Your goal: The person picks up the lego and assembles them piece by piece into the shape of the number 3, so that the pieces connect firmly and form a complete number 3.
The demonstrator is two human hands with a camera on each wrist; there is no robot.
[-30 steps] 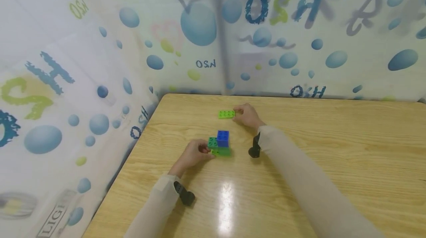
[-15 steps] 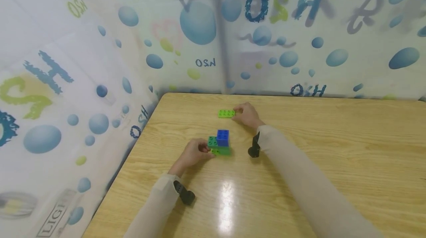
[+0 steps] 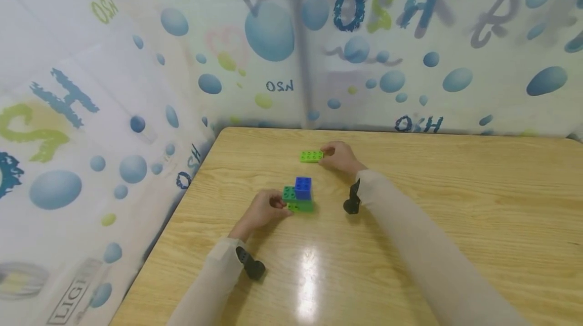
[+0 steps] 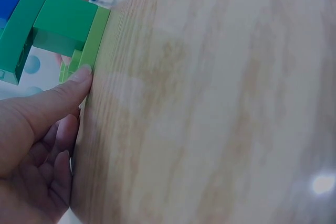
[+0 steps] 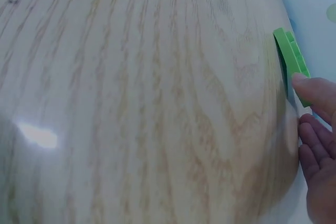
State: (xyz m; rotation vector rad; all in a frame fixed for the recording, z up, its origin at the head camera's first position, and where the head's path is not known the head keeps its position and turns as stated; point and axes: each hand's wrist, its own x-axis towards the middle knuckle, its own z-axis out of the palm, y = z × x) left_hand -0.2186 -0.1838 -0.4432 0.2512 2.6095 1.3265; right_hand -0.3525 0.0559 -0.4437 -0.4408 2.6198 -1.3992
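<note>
My left hand (image 3: pixel 263 209) is at the left end of a small stack of toy building bricks. Its thumb and fingers pinch the light-green flat brick (image 4: pixel 97 38) at the bottom. On that sits a green brick (image 4: pixel 65 19), with a longer green brick (image 4: pixel 23 30) across it and a blue brick (image 3: pixel 303 188) on top, overhanging nothing visible at the right. Beyond the stack, my right hand (image 3: pixel 340 157) pinches the right end of a separate lime-green flat brick (image 3: pixel 311 157), studs up. In the right wrist view this brick (image 5: pixel 289 53) tilts, with a dark gap beneath it.
The wooden table (image 3: pixel 446 204) stretches far to the right. Its back edge meets a patterned wall (image 3: pixel 387 63), and a second wall (image 3: pixel 91 138) runs along the left side. A dark strap device (image 3: pixel 250 263) is worn on each wrist.
My right hand and the lime-green flat brick have shifted very slightly right relative to the stack. The left hand keeps its pinch on the stack's bottom brick.
</note>
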